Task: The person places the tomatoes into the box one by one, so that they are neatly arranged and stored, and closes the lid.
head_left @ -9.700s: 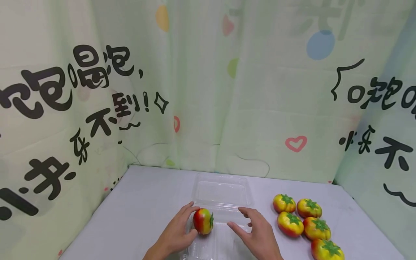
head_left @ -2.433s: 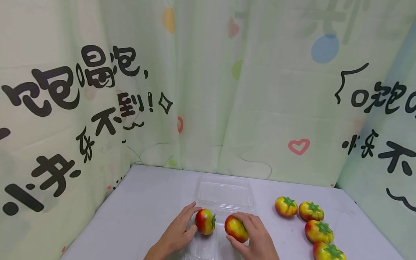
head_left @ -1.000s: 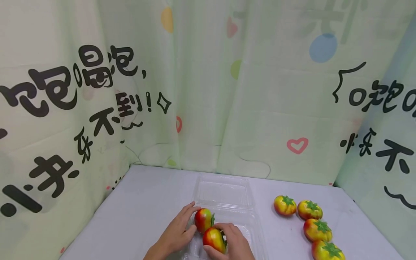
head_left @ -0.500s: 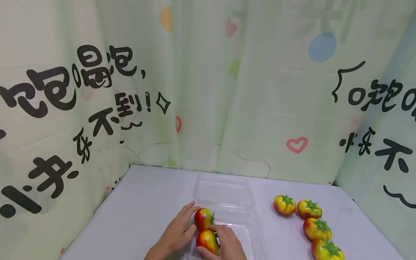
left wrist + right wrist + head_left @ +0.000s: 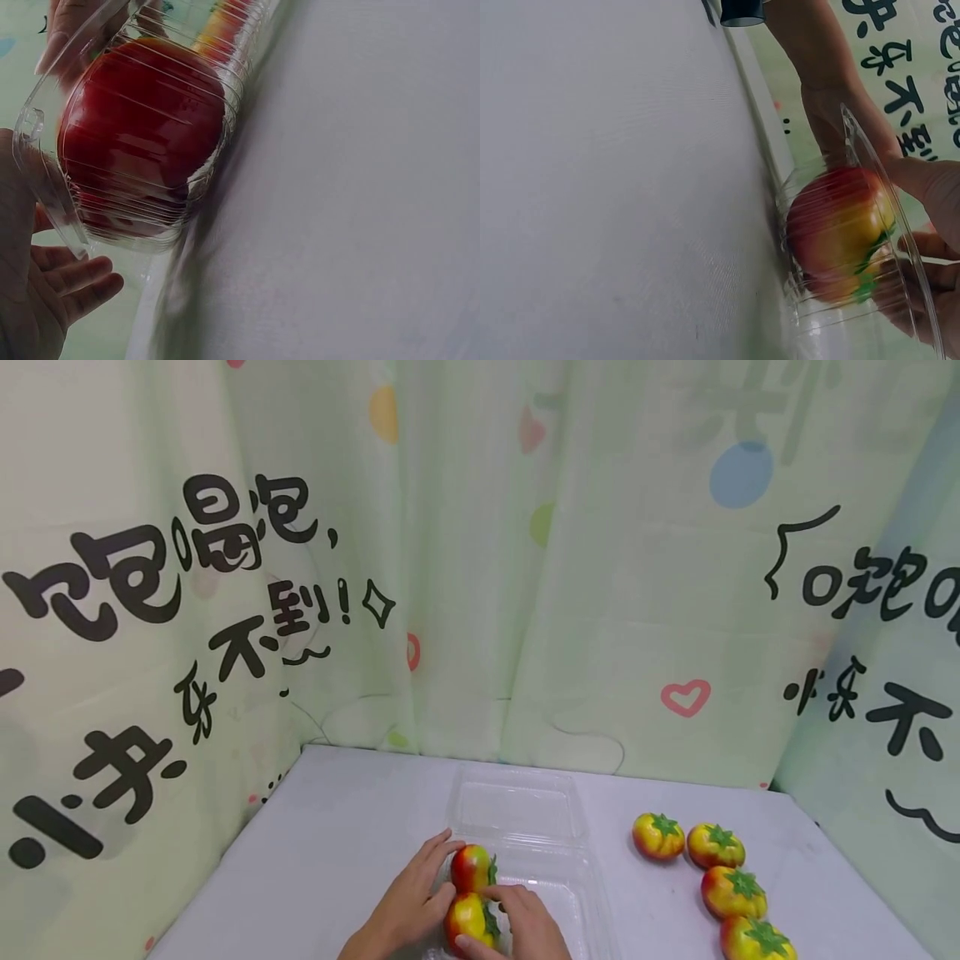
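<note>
A clear plastic clamshell box [image 5: 555, 893] lies spread on the table, its lid [image 5: 517, 806] folded back. Two glossy red-and-yellow tomatoes with green leafy tops sit along its left side: a far tomato [image 5: 471, 867] and a near tomato [image 5: 467, 920]. My right hand [image 5: 525, 922] pinches the near tomato, thumb in front and fingers behind. Fingers of my left hand [image 5: 408, 897] rest at the far tomato's left side, over the box's edge. In the left wrist view this hand's outer fingers [image 5: 82, 292] extend loosely outside the box wall. Whether it presses the tomato or the rim is unclear.
Several more tomatoes [image 5: 733, 893] stand in a group on the white table [image 5: 337, 818], right of the box. A printed curtain [image 5: 465, 568] encloses the table's back and sides. A dark cylindrical object [image 5: 742, 11] shows at the right wrist view's top edge.
My right hand, holding nothing at first, has brought one tomato from the right-hand group into the box. It has slid it left and turned it beside the far tomato. My left hand barely moved.
</note>
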`<act>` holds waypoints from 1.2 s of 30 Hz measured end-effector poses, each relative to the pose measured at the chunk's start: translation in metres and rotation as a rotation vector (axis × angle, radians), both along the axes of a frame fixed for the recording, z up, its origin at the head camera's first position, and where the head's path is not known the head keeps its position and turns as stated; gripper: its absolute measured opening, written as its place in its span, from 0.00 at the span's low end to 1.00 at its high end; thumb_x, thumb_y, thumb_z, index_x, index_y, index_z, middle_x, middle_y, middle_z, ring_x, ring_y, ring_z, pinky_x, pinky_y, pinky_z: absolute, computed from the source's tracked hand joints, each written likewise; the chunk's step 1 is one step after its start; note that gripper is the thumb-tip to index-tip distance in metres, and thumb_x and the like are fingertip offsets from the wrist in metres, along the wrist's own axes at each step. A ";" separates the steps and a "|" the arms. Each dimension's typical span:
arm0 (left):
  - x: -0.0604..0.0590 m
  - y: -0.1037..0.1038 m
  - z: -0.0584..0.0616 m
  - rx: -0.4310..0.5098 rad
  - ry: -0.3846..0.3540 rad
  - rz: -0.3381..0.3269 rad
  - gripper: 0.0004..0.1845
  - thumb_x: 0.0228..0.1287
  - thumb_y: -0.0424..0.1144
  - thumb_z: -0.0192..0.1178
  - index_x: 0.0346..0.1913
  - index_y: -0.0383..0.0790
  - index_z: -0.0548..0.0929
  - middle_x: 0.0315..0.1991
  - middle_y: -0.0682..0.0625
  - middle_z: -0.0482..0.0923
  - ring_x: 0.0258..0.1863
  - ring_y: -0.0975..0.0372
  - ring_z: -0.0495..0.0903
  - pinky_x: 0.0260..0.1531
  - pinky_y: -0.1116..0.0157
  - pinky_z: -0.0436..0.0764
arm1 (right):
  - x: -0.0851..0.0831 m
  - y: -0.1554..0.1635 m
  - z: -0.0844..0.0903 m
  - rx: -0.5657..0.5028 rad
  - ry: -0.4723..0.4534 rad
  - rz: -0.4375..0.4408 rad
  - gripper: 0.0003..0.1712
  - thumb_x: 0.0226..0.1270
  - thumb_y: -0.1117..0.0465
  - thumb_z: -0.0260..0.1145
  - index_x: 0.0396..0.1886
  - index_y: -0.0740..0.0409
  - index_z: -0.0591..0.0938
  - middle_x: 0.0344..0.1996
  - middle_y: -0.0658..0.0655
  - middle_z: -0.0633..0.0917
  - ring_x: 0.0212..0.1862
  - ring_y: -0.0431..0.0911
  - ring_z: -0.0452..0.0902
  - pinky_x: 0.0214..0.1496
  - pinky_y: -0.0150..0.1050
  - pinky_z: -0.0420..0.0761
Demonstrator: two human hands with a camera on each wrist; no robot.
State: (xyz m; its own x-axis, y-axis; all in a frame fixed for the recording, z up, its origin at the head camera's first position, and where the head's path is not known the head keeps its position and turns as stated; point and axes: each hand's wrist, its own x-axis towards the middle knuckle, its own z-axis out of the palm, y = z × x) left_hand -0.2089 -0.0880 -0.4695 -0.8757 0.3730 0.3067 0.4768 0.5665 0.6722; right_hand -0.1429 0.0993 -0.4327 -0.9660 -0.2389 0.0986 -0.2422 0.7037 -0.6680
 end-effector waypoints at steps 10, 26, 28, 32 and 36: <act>0.000 0.001 -0.001 -0.007 0.009 0.012 0.25 0.62 0.35 0.48 0.64 0.42 0.71 0.69 0.41 0.63 0.64 0.49 0.69 0.59 0.42 0.69 | 0.011 0.016 0.003 0.025 0.055 -0.039 0.34 0.54 0.34 0.65 0.52 0.52 0.78 0.46 0.51 0.80 0.42 0.45 0.74 0.41 0.37 0.83; 0.001 0.002 -0.002 -0.023 -0.044 0.029 0.26 0.62 0.37 0.49 0.65 0.43 0.70 0.70 0.44 0.61 0.66 0.51 0.67 0.61 0.44 0.68 | 0.027 0.044 0.003 0.134 0.137 -0.183 0.31 0.50 0.35 0.69 0.48 0.50 0.80 0.42 0.47 0.81 0.36 0.39 0.72 0.35 0.28 0.79; 0.001 0.002 -0.002 -0.023 -0.050 0.025 0.26 0.62 0.37 0.49 0.65 0.43 0.70 0.70 0.43 0.61 0.66 0.50 0.67 0.61 0.43 0.68 | 0.028 0.046 0.002 0.146 0.141 -0.208 0.31 0.49 0.36 0.70 0.47 0.49 0.80 0.41 0.46 0.81 0.36 0.39 0.72 0.34 0.28 0.78; 0.001 0.003 -0.001 -0.023 -0.053 0.021 0.26 0.62 0.37 0.48 0.65 0.42 0.70 0.70 0.43 0.61 0.66 0.50 0.67 0.61 0.43 0.68 | 0.030 0.050 0.001 0.149 0.172 -0.261 0.29 0.46 0.38 0.73 0.46 0.47 0.81 0.39 0.45 0.81 0.35 0.38 0.72 0.33 0.28 0.78; 0.001 0.002 0.000 -0.029 -0.053 0.027 0.26 0.62 0.37 0.48 0.66 0.43 0.70 0.70 0.43 0.61 0.66 0.50 0.67 0.61 0.44 0.68 | 0.030 0.054 -0.001 0.149 0.212 -0.300 0.28 0.44 0.40 0.75 0.44 0.47 0.82 0.39 0.44 0.82 0.35 0.37 0.72 0.34 0.29 0.78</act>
